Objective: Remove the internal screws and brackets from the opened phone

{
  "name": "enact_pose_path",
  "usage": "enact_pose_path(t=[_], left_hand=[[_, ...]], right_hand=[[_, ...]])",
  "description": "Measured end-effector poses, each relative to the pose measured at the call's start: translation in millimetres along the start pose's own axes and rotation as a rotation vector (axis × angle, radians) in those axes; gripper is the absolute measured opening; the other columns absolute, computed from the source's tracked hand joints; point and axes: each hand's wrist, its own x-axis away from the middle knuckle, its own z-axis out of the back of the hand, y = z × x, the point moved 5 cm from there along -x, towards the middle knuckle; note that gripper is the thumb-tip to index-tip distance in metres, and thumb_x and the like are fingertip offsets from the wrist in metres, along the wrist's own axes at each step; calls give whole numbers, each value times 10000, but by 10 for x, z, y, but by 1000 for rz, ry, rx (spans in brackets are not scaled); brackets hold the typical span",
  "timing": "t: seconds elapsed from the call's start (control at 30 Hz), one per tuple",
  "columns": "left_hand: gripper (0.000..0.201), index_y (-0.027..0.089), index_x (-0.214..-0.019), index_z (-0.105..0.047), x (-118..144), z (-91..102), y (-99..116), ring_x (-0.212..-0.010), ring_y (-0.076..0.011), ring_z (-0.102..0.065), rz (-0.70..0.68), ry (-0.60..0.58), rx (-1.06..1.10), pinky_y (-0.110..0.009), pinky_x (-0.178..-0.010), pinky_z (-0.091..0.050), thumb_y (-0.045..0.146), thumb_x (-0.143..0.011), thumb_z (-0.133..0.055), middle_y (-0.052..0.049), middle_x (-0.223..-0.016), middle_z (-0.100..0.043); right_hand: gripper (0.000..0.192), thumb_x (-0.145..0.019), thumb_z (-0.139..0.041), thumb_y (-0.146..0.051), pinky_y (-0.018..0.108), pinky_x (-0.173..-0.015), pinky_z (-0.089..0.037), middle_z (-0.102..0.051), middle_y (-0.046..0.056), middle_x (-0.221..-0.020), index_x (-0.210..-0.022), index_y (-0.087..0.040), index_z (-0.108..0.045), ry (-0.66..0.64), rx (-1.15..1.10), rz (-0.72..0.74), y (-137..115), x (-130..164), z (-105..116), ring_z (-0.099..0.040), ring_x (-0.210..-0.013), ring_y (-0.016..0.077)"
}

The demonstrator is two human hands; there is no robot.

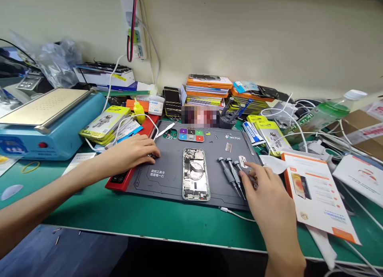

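Right hand (269,197) is laid on the grey mat (167,177), its fingers curled loosely around the grey screwdrivers (231,175). Beside them the opened phone (195,174) is placed. Left hand (134,151) is rested flat, nothing gripped, at the mat's far left edge.

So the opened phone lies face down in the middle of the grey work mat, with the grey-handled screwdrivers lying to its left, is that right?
Not quite: in the head view the grey-handled screwdrivers lie to the right of the opened phone, by the right hand. The phone does lie in the middle of the grey work mat.
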Motion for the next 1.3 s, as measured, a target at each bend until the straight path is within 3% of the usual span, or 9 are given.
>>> enact_pose_path(t=[0.1, 0.23, 0.4, 0.57, 0.67, 0.73, 0.93, 1.1, 1.3], left_hand=[[170, 252, -1202, -752, -69, -125, 196, -1109, -249, -698, 23, 1, 48, -345, -1004, -500, 362, -1131, -644, -42, -1178, -769], [121, 236, -1206, -730, -145, -299, 424, -1144, -231, -705, 46, 15, 100, -322, -1023, -518, 280, -1131, -646, -46, -1214, -741], [141, 237, -1221, -717, -135, -295, 358, -1140, -224, -729, 122, 44, 120, -312, -998, -548, 299, -1094, -718, -32, -1222, -727], [72, 243, -1130, -729, -105, -239, 250, -1111, -205, -731, 151, 14, 167, -298, -988, -540, 295, -1115, -681, -9, -1184, -724], [80, 242, -1123, -724, -122, -244, 269, -1105, -205, -721, 141, -2, 193, -294, -979, -531, 286, -1126, -658, -9, -1165, -724], [106, 232, -1088, -718, -140, -242, 287, -1076, -205, -719, 129, -7, 198, -288, -946, -528, 278, -1135, -634, -13, -1126, -729], [130, 227, -1056, -735, -195, -191, 303, -1015, -191, -721, 38, -46, 188, -264, -896, -510, 259, -1132, -635, -11, -1072, -728], [177, 211, -1021, -735, -208, -175, 272, -971, -189, -721, 5, -45, 174, -264, -864, -500, 267, -1140, -616, -26, -1046, -729], [185, 210, -1043, -717, -202, -208, 274, -953, -209, -705, 8, -34, 128, -299, -856, -499, 314, -1137, -597, -39, -1049, -734]], right_hand=[[398, -1146, -432, -419, 386, -810, -468, -744, 118, -1084, -1197, -198, -760, 101, 44, 54, -178, 41, 65, -675, -1048, 310], [419, -1149, -464, -470, 366, -755, -475, -731, 80, -1010, -1101, -206, -786, 93, 61, 187, -418, 84, -25, -678, -948, 268], [483, -1155, -421, -480, 365, -625, -448, -711, 84, -926, -1013, -182, -774, 148, 55, 226, -476, 75, -126, -686, -854, 274], [317, -1135, -523, -446, 330, -662, -517, -759, 70, -1013, -1170, -189, -705, 230, -69, 145, -500, 178, 20, -741, -871, 230], [215, -1109, -615, -398, 258, -658, -548, -783, 15, -986, -1221, -226, -679, 261, -344, 37, -527, 310, 98, -663, -655, 123], [162, -1102, -636, -359, 214, -675, -571, -809, 3, -1059, -1220, -255, -675, 253, -504, -20, -536, 389, 81, -675, -662, 96], [195, -1098, -629, -421, 202, -773, -625, -824, 8, -1153, -1221, -279, -686, 143, -654, -151, -431, 506, -103, -792, -943, 134], [279, -1070, -653, -496, 258, -716, -635, -823, 35, -1165, -1223, -265, -689, 121, -707, -256, -367, 556, -139, -757, -807, 143], [341, -1049, -667, -531, 301, -693, -598, -829, 81, -1145, -1204, -229, -700, 112, -695, -294, -437, 545, -96, -739, -797, 176]])
